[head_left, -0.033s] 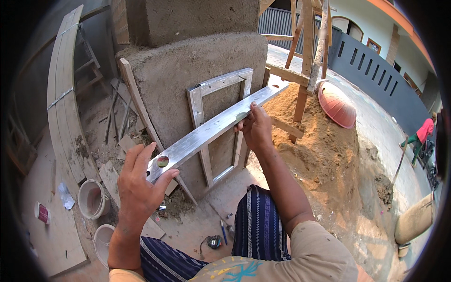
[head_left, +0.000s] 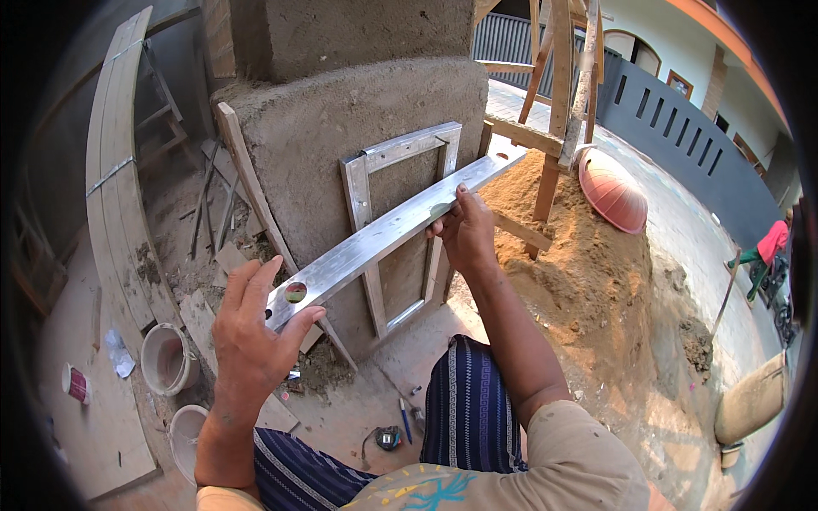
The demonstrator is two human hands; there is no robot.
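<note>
A long silver spirit level (head_left: pixel 366 243) slants up from near left to far right in front of me. My right hand (head_left: pixel 464 228) is closed on it around its lower edge, with the thumb up on its face. At the near end, beside a round window, my left hand (head_left: pixel 257 328) has its fingers stretched apart. Its thumb appears to touch the lower edge there, while the fingertips stand off the upper edge. Behind the level, a metal frame (head_left: pixel 354 192) sits against a rough plastered block (head_left: pixel 298 128), partly hidden by the level.
A wooden batten (head_left: pixel 256 187) leans along the block's left side. Long planks (head_left: pixel 119 187), buckets (head_left: pixel 168 362) and debris lie left. A tape measure (head_left: pixel 388 438) and blue pen (head_left: pixel 406 422) lie by my knees. Right are a sand heap (head_left: pixel 588 281), wooden scaffolding (head_left: pixel 558 94), a pink basin (head_left: pixel 613 192) and a distant person (head_left: pixel 771 243).
</note>
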